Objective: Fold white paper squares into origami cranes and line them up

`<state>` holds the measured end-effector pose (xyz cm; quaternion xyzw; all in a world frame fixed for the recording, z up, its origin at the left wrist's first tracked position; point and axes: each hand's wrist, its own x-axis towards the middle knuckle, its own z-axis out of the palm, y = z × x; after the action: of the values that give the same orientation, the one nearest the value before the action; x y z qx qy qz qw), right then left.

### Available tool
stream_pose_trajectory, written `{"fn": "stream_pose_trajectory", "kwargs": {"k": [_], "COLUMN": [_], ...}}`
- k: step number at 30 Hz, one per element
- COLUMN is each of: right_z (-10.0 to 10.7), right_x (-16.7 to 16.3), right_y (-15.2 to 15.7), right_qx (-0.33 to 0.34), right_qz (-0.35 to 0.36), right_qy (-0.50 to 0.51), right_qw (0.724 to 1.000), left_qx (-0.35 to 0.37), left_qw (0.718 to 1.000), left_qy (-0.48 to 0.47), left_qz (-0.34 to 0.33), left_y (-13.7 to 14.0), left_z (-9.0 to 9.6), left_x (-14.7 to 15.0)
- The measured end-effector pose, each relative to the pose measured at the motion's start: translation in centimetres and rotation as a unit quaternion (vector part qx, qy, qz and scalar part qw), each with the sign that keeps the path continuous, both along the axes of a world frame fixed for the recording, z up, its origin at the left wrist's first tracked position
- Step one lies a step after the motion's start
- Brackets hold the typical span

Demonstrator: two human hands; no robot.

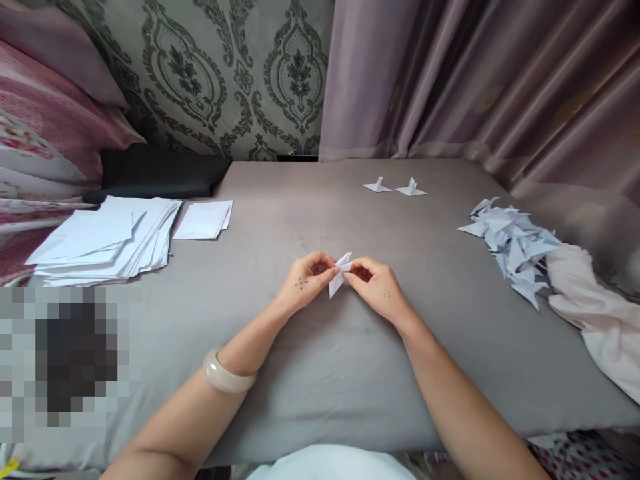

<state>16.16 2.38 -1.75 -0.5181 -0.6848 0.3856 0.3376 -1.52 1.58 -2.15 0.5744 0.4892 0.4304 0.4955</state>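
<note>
Between my two hands is a small white folded paper (340,275) with pointed ends, one tip angled up and away, another down toward me. My left hand (309,280) pinches its left side with thumb and fingers. On the other side my right hand (375,283) pinches the right edge the same way. The folded paper is held just above the grey cloth, and its middle is partly covered by my thumbs and fingertips. Farther back, two white folded paper pieces (411,188) with upright middles stand on the cloth.
A heap of folded white paper pieces (515,243) lies at the right beside a pale cloth (595,300). Stacked white sheets (110,240) and smaller paper squares (203,220) are on the left, near a black folded item (163,172). Grey cloth (320,393) covers the surface.
</note>
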Motion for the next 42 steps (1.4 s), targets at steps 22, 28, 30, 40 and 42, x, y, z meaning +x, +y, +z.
{"fn": "stream_pose_trajectory", "kwargs": {"k": [22, 28, 30, 40, 42], "right_z": [1.9, 0.8, 0.7, 0.3, 0.0], "right_x": [-0.8, -1.0, -0.9, -0.6, -0.6], "right_y": [-0.3, -0.2, -0.3, -0.5, -0.6], "right_qx": [-0.228, -0.076, 0.085, 0.304, 0.278], "right_qz": [-0.065, -0.063, -0.071, 0.022, 0.053], "right_qy": [0.352, 0.195, 0.075, -0.281, -0.314], "right_qw": [0.905, 0.976, 0.991, 0.910, 0.906], "left_qx": [-0.062, 0.059, 0.181, 0.355, 0.330], "left_qw": [0.980, 0.996, 0.976, 0.803, 0.804], "left_qy": [-0.188, -0.043, 0.095, 0.478, 0.491], "left_qz": [0.013, 0.059, 0.077, -0.027, -0.067], "left_y": [-0.1, -0.3, -0.4, -0.3, -0.2], "left_z": [1.4, 1.0, 1.0, 0.2, 0.0], "left_x": [-0.1, -0.1, -0.4, -1.0, -1.0]}}
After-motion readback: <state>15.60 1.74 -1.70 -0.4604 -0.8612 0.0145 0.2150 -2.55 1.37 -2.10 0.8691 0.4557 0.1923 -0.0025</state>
